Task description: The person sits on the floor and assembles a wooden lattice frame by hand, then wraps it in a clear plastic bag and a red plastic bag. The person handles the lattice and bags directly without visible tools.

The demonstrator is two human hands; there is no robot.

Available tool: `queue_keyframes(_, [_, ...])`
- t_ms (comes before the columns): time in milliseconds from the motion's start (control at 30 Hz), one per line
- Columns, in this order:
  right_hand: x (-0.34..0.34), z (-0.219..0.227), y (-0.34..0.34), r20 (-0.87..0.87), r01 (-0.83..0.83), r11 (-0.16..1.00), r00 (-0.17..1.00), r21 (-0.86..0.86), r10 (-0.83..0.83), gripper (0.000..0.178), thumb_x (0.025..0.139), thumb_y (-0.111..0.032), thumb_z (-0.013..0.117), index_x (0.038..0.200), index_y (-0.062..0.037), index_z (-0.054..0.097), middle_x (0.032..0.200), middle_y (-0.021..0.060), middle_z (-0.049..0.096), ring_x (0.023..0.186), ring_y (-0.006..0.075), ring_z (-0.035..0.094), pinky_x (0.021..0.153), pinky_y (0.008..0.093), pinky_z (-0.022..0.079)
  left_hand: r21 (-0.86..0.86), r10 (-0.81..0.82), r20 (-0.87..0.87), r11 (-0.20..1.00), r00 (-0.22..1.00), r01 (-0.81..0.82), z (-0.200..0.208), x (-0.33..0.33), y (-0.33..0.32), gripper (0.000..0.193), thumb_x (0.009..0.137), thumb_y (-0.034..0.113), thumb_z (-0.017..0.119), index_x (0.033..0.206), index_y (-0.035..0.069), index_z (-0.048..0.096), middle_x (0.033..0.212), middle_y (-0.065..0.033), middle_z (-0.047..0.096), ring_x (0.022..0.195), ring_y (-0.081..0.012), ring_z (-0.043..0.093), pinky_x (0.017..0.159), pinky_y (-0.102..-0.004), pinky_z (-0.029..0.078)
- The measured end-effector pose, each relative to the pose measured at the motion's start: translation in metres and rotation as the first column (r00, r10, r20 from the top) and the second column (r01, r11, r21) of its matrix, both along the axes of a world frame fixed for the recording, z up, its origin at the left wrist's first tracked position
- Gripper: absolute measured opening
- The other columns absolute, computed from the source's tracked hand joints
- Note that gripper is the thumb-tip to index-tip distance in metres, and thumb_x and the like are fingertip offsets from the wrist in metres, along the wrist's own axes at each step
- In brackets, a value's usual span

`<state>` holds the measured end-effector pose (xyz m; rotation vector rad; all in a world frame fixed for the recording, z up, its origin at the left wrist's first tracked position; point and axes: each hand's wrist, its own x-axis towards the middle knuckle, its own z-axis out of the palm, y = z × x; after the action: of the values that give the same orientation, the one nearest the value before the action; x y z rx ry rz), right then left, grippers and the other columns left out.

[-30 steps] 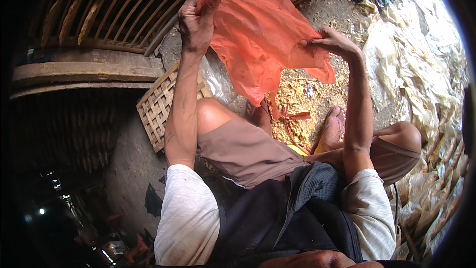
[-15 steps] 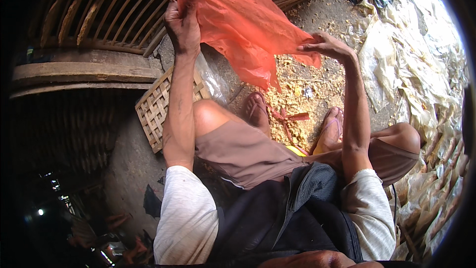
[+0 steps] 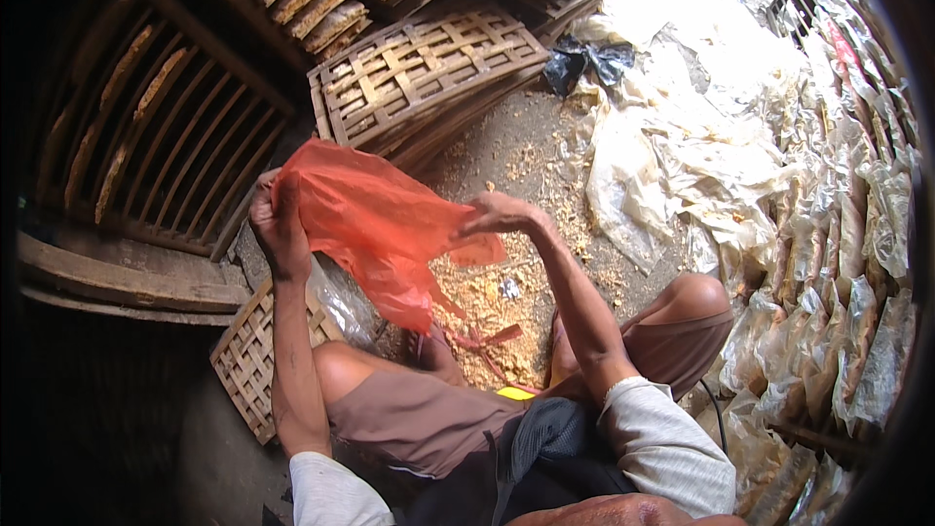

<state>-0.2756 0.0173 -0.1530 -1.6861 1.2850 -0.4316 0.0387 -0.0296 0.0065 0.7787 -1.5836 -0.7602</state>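
A thin red plastic bag is stretched between my two hands, above the floor in front of my knees. My left hand grips its left end with the fingers closed, thumb up. At the lower right end, my right hand pinches the plastic between thumb and fingers. The bag's lower corner hangs down near my foot. Beneath it lie yellowish crumbs scattered over the ground, with a red strip of tied plastic among them.
Stacked woven bamboo trays stand ahead. Another woven tray leans beside my left knee. Wooden slatted racks rise on the left. Crumpled clear plastic sheets and several plastic-wrapped rows fill the right. A black plastic bag lies near the trays.
My view has shifted up and to the right, bringing more of the trays, racks and plastic sheets into sight. Both hands keep hold of the red bag, which stays spread between them.
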Motion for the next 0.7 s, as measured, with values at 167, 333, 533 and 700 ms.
queue_keyframes(167, [0.042, 0.034, 0.010, 0.443, 0.147, 0.975, 0.895, -0.165, -0.060, 0.045, 0.084, -0.044, 0.087, 0.109, -0.0077, 0.079, 0.090, 0.0052, 0.077, 0.082, 0.0175, 0.067, 0.081, 0.0347, 0.052, 0.021, -0.061, 0.058, 0.998, 0.996, 0.060, -0.009, 0.002, -0.002, 0.025, 0.106, 0.030, 0.067, 0.099, 0.006, 0.067, 0.085, 0.0068, 0.056, 0.079, -0.0025, 0.046, 0.074, -0.0208, 0.041])
queue_keyframes(333, [0.030, 0.035, 0.004, 0.162, -0.061, 0.995, 0.986, 0.081, 0.048, 0.053, 0.082, -0.053, 0.086, 0.095, -0.0020, 0.078, 0.074, -0.0001, 0.065, 0.071, 0.0121, 0.058, 0.065, 0.0364, 0.044, 0.006, -0.017, 0.026, 1.000, 1.000, 0.017, 0.000, 0.007, -0.002, 0.026, 0.106, 0.031, 0.066, 0.102, 0.006, 0.068, 0.092, 0.0051, 0.063, 0.086, -0.0030, 0.051, 0.080, -0.0228, 0.044])
queue_keyframes(533, [0.011, 0.014, 0.006, 0.220, 0.008, 0.999, 0.975, 0.049, -0.018, 0.053, 0.084, -0.055, 0.083, 0.093, -0.0024, 0.077, 0.073, -0.0019, 0.062, 0.070, 0.0113, 0.056, 0.063, 0.0350, 0.043, 0.017, 0.028, -0.008, 0.999, 1.000, -0.028, 0.007, 0.009, 0.003, 0.026, 0.107, 0.030, 0.065, 0.100, 0.005, 0.067, 0.090, 0.0051, 0.062, 0.084, -0.0026, 0.051, 0.080, -0.0224, 0.044])
queue_keyframes(700, [-0.002, 0.013, 0.004, 0.199, 0.020, 0.989, 0.979, 0.144, -0.049, 0.049, 0.087, -0.050, 0.083, 0.103, -0.0045, 0.079, 0.080, -0.0009, 0.068, 0.076, 0.0109, 0.059, 0.068, 0.0343, 0.046, 0.035, 0.120, -0.213, 0.993, 0.970, -0.115, 0.008, 0.016, -0.009, 0.025, 0.107, 0.031, 0.065, 0.097, 0.008, 0.065, 0.093, 0.0046, 0.063, 0.088, -0.0029, 0.053, 0.085, -0.0232, 0.044])
